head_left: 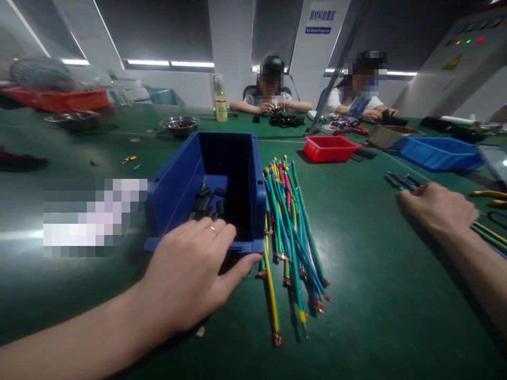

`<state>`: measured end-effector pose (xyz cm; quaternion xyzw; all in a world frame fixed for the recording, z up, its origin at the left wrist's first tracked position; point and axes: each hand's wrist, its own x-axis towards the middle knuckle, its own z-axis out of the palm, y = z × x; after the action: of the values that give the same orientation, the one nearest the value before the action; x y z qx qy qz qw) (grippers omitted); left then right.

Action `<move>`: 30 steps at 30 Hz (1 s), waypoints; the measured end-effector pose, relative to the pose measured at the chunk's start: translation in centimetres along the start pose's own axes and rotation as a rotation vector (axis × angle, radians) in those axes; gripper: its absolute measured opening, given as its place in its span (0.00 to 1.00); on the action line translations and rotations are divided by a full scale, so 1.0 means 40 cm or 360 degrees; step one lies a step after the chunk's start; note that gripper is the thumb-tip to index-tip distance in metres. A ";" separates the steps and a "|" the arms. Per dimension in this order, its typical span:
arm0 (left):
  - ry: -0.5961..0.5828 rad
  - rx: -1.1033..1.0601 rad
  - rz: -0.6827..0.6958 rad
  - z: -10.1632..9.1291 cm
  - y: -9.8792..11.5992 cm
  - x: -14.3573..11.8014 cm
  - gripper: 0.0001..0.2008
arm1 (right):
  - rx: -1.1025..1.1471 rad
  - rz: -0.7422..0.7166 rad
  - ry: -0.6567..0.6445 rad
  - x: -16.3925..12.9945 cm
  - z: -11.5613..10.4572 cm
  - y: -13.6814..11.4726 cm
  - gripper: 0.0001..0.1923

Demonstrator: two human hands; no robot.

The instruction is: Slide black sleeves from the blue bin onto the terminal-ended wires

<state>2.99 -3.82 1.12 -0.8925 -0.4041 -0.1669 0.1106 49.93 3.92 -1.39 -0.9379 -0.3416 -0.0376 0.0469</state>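
Nearest the camera, the left hand (190, 269) reaches in from the lower left, its grip pinching the front edge of a dark blue bin (166, 192), thumb below, fingers over the top. The bin stands left of centre on a green counter (368, 295). A bundle of wires (292, 237) lies just beside its right wall; beyond are a red tray (330, 150), a metal bowl (180, 126), a bottle (220, 103) and two co-workers (273, 105). The bin's low, open front faces the viewer, its long axis running away; many bare copper ends point nearer. Black pieces (204, 203) inside are partly covered by the fingers. At right, the right hand (439, 206) is over more wires; its fingertips are hidden, so I cannot tell whether that grip is closed.
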 end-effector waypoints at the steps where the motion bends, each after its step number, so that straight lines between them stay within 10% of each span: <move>1: -0.0001 -0.0006 0.0000 0.000 0.000 0.001 0.20 | 0.0012 0.0008 -0.0007 0.002 -0.003 0.000 0.30; 16: 0.0008 -0.0025 0.0002 -0.001 0.001 0.006 0.20 | 0.0182 -0.0183 0.0262 -0.046 -0.011 -0.033 0.25; 30: 0.0015 0.0029 0.0012 -0.003 0.002 0.003 0.21 | 0.0666 -0.2013 0.0159 -0.358 -0.007 -0.211 0.09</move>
<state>3.09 -3.82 1.25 -0.8922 -0.4018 -0.1669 0.1212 33.53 1.19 -2.04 -0.5251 -0.8234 -0.0341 0.2126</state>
